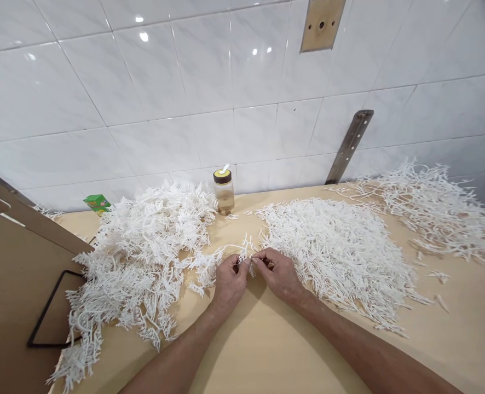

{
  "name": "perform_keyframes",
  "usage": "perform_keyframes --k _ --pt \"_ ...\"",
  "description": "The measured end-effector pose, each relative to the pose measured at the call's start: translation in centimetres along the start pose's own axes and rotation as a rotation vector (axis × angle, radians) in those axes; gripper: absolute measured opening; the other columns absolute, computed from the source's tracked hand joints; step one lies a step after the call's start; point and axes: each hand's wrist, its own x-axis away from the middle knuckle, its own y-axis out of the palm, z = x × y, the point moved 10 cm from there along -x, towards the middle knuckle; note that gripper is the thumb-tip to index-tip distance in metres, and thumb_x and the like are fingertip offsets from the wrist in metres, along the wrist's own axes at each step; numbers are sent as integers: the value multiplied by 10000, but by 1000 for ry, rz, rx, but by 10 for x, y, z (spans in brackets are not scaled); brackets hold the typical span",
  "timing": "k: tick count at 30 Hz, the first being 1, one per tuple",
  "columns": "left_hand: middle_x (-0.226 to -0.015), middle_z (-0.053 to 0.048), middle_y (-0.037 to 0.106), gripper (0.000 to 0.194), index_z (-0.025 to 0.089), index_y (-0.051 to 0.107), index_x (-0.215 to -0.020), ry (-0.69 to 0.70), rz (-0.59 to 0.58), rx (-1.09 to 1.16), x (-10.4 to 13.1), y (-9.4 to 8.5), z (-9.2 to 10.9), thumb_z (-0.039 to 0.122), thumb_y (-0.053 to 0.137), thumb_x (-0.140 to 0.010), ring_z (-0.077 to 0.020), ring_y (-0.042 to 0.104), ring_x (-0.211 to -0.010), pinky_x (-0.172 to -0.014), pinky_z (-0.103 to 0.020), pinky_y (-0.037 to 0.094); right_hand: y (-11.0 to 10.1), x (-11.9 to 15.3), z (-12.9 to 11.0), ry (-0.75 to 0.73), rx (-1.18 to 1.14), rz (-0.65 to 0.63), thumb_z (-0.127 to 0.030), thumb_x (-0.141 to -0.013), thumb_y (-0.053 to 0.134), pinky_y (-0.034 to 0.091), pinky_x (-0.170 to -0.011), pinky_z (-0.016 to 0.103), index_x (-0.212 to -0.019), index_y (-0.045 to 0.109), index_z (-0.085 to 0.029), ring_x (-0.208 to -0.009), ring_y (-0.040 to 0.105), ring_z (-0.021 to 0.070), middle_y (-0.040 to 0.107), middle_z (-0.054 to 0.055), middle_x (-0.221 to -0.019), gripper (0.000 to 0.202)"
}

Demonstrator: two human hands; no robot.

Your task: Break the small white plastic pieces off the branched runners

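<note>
Both our hands, left (230, 279) and right (281, 273), pinch nearly closed on one white branching strand (246, 245), between two white piles (144, 246) on the table (242, 350).

Bright, even light with a wide-angle stretch
Small glare spots shine on the wall tiles (152, 71); soft shadows fall beneath the forearms (185, 345); the upper right corner darkens.

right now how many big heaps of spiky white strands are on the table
3: left heap, beside the left hand; middle heap, beside the right hand; far-right heap, near the white tiled wall. More may be hidden behind the brown panel at left.
</note>
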Motion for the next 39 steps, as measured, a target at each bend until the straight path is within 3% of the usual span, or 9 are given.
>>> perform_keyframes --k 6,15,25,31,39 --pt "-538 46 437 322 195 531 -666 30 27 14 -3 -4 2 454 601 -843 -113 425 -520 -512 -235 321 -1 1 -22 -139 43 0 -225 -900 546 477 -620 282 -828 684 -213 -671 605 164 669 36 -775 156" --pt "-620 33 441 306 191 478 -632 135 127 -133 -2 -13 8 372 583 -855 -124 417 -607 -577 -247 330 5 1 -17 -101 105 -17 -211 -857 563 427 -593 272 -745 667 -188 -605 561 146 638 20 -677 154" --pt "-677 23 449 281 194 435 -651 321 85 -214 4 -9 25 250 529 -910 -128 429 -652 -615 -259 334 11 -1 -2 98 -38 -105 -261 -815 564 428 -578 255 -679 632 -193 -586 556 140 635 0 -636 167" --pt "-671 20 454 266 195 428 -647 356 139 -234 5 -13 29 221 526 -893 -131 428 -645 -611 -262 329 15 -1 9 183 -36 -51 -296 -784 560 445 -581 263 -651 622 -191 -592 591 155 663 14 -641 180" --pt "-653 27 429 290 199 411 -654 358 110 -214 7 -11 40 290 531 -902 -126 400 -627 -607 -260 325 12 -1 16 265 25 20 -262 -734 556 437 -541 265 -586 602 -202 -552 599 166 664 13 -592 166"
